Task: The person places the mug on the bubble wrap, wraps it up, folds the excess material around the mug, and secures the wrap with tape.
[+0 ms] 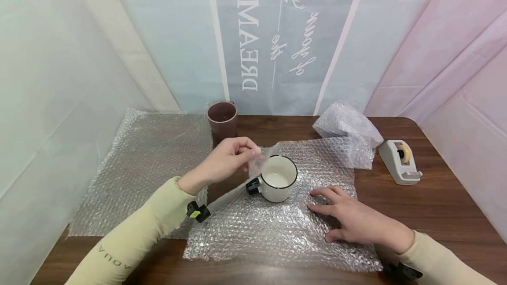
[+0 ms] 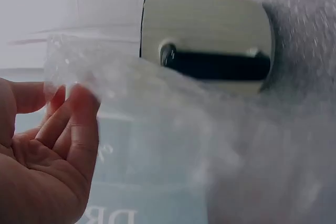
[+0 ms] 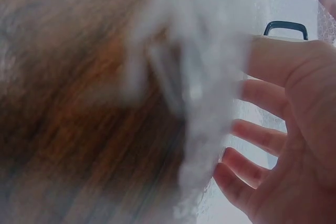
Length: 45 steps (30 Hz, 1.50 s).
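Note:
A white enamel mug (image 1: 277, 192) with a black rim and a black handle stands upright on a sheet of bubble wrap (image 1: 273, 239). My left hand (image 1: 225, 162) pinches the sheet's left part and holds it raised beside the mug. In the left wrist view, the lifted bubble wrap (image 2: 126, 77) runs from thumb and fingertips past the mug's handle (image 2: 220, 66). To the right of the mug, my right hand (image 1: 352, 219) rests on the sheet with spread fingers. The right wrist view shows those fingers (image 3: 257, 135) beside a blurred edge of wrap.
A brown mug (image 1: 222, 122) stands at the back, beside a second bubble wrap sheet (image 1: 154, 153) on the left. At the back right lies a bundle of bubble wrap (image 1: 344, 122), near a white tape dispenser (image 1: 398, 162). A printed cloth (image 1: 289, 43) hangs behind the wooden table (image 1: 443, 219).

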{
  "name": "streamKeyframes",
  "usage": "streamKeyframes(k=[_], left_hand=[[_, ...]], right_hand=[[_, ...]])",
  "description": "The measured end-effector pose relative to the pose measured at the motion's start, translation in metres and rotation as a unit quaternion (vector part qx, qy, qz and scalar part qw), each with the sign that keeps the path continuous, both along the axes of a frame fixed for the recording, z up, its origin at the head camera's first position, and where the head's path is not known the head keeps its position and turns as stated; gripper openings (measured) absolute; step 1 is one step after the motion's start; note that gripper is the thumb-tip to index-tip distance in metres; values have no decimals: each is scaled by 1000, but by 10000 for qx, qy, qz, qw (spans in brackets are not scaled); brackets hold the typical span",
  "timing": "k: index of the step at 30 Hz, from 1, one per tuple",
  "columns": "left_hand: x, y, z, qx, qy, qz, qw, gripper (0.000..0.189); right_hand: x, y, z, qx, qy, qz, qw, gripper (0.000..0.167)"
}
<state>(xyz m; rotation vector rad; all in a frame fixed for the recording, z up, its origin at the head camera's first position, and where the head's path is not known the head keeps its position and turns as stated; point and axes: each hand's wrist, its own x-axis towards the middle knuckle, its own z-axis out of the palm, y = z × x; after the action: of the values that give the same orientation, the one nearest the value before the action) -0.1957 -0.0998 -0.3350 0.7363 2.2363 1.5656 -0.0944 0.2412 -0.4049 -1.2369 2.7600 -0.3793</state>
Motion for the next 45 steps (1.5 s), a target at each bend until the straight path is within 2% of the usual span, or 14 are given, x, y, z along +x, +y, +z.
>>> streamKeyframes(k=[5,9,17,20,24,26,27,30,31,33,35,39,42,45], left_hand=[[3,9,-6,-379,84,-483,9981,18],[5,8,-9,-881,728,-904,9893,17],[10,1,-9,-1644,2465,-1732,9393,27],[12,-3,-9,-1786,2767,-1884,9252,29],[13,-9,-9,-1953,3071,-2079,9079,34],[14,-11,-10,-2034,3195,-2149,9002,38],[14,-12,-10,-2082,3246,-2175,8966,40],[14,-13,-12,-2201,3397,-2244,8865,45],[14,-13,-12,-2220,3437,-2266,8839,47],[14,-14,-14,-2255,3460,-2298,8813,51],[14,-15,-16,-2243,3458,-2313,8813,52],[14,-15,-17,-2198,3477,-2315,8816,52],[15,-15,-16,-2175,3494,-2319,8814,52],[16,-15,-16,-2166,3480,-2332,8818,52]], right_hand=[[0,2,-2,32,96,20,9999,70],[1,4,-2,13,179,26,9998,71],[9,23,1,-400,549,175,9975,55],[14,40,1,-446,768,173,9959,55],[23,60,1,-228,712,29,9972,84],[24,64,1,-237,816,66,9964,80],[24,64,1,-334,884,89,9955,66],[20,58,6,-808,1384,138,9870,18],[18,55,10,-963,1516,76,9837,19],[14,46,18,-1244,1811,-111,9755,45],[10,34,28,-1465,2271,-278,9624,46],[3,11,40,-1978,3226,-570,9239,41],[0,-1,43,-2369,3074,-922,9170,35],[-2,-13,43,-2781,2405,-1345,9202,24]])
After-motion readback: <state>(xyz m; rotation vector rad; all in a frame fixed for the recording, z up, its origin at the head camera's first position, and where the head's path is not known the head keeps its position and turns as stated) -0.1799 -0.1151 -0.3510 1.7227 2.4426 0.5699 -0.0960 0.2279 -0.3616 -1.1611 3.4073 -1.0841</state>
